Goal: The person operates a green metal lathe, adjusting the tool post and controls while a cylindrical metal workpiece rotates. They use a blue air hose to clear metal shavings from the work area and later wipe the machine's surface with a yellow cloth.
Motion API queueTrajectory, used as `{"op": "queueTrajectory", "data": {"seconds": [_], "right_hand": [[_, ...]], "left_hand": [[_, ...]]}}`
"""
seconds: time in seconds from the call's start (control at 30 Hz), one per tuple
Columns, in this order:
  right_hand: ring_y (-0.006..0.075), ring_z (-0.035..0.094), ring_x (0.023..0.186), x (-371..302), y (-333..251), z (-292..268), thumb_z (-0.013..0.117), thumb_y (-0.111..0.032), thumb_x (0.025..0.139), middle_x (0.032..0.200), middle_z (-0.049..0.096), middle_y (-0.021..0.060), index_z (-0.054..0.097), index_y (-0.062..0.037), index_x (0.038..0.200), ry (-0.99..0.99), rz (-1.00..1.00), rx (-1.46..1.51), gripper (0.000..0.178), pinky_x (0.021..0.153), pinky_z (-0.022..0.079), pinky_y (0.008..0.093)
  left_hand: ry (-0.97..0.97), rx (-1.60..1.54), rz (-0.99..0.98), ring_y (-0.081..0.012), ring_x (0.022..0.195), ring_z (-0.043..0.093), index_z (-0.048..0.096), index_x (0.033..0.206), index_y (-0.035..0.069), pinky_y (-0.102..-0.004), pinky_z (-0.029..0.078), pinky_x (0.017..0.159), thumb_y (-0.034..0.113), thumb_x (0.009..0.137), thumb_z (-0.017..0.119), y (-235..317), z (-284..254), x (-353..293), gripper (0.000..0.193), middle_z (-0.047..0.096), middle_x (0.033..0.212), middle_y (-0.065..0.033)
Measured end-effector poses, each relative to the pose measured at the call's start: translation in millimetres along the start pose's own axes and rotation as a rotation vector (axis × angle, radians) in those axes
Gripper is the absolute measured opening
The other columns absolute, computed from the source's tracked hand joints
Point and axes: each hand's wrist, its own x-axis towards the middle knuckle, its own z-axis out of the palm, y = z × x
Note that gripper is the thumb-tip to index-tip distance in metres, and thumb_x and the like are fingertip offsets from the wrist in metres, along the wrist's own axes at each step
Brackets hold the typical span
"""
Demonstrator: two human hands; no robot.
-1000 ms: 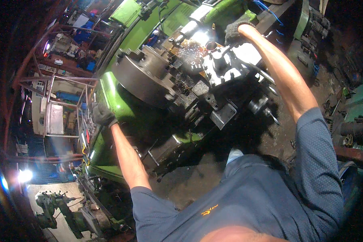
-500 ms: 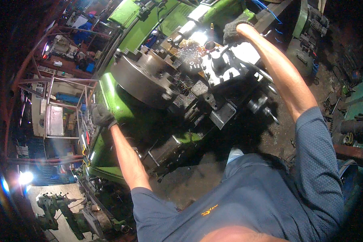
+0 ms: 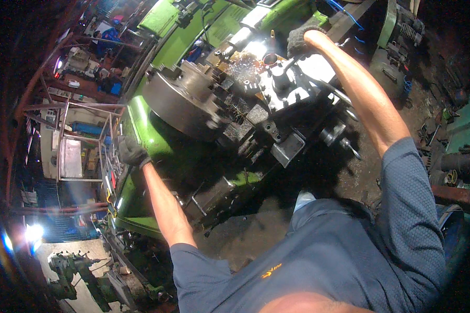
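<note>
My left hand (image 3: 132, 151), in a dark grey glove, is at the outer edge of the lathe's green headstock (image 3: 145, 122). Its fingers look curled, and whatever lies under them is hidden. Out to the far right, my gloved right hand (image 3: 301, 41) is closed around the end of the tool post lever (image 3: 291, 63). That lever runs down to the tool post (image 3: 281, 81), which sits on the brightly lit carriage. Between my two hands is a large steel chuck (image 3: 175, 107), its jaws partly smeared at the lower right.
Crank handles (image 3: 344, 141) stick out from the carriage's near right side. Metal chips (image 3: 239, 107) lie beside the chuck. A metal-framed rack (image 3: 73, 151) stands left of the lathe, with a smaller green machine (image 3: 78, 274) at lower left. Machine parts (image 3: 451, 164) crowd the right side.
The chuck's jaws stand at a slightly different angle and look more blurred at the lower right. Both hands keep their places; the whole view has shifted slightly.
</note>
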Motion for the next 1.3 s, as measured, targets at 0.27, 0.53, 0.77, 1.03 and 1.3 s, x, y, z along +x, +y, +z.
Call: {"op": "queueTrajectory", "data": {"seconds": [0.27,0.53,0.77,1.03,1.3], "right_hand": [[0.0212,0.068,0.072,48.7,40.8,14.7,0.073,-0.013,0.082,0.084,0.074,0.0044,0.075,-0.0147,0.096,0.008,-0.22,-0.201,0.013,0.06,0.053,0.0382],[0.0212,0.068,0.071,34.7,25.6,9.8,0.071,-0.014,0.084,0.082,0.073,0.0055,0.075,-0.0137,0.096,-0.018,-0.127,-0.225,0.013,0.059,0.053,0.0381],[0.0204,0.067,0.068,28.2,26.5,7.3,0.066,-0.02,0.086,0.078,0.072,0.0046,0.075,-0.0135,0.095,-0.013,-0.091,-0.231,0.014,0.058,0.051,0.0382],[0.0224,0.07,0.075,24.6,22.6,8.8,0.068,-0.018,0.086,0.086,0.075,0.0045,0.075,-0.0154,0.097,0.037,-0.262,-0.493,0.013,0.063,0.054,0.0401],[0.0272,0.07,0.087,72.8,60.5,24.9,0.073,-0.014,0.084,0.097,0.074,0.0057,0.074,-0.0166,0.102,0.032,-0.228,-0.136,0.018,0.07,0.057,0.0427]], "left_hand": [[0.033,-0.036,0.064,-0.0244,0.07,0.061,0.069,0.083,0.0,-0.0363,0.05,0.068,0.01,0.092,0.058,4.4,10.1,3.0,0.017,0.068,0.078,-0.01],[0.049,0.049,0.046,-0.0267,0.063,0.06,0.068,0.078,0.003,-0.0382,0.048,0.061,0.016,0.09,0.057,7.0,7.1,3.2,0.02,0.066,0.071,-0.0117],[-0.006,0.061,-0.005,-0.0299,0.065,0.062,0.069,0.081,0.002,-0.0404,0.049,0.063,0.021,0.093,0.057,19.7,7.5,8.2,0.026,0.069,0.075,-0.0135],[0.006,0.066,0.033,-0.0294,0.069,0.063,0.07,0.084,0.003,-0.0413,0.049,0.067,0.026,0.095,0.056,5.3,6.2,1.0,0.029,0.069,0.078,-0.0132],[0.02,0.057,0.06,-0.029,0.069,0.063,0.069,0.086,0.004,-0.0401,0.05,0.066,0.026,0.094,0.057,-0.7,12.3,2.4,0.026,0.068,0.078,-0.0119]]}}
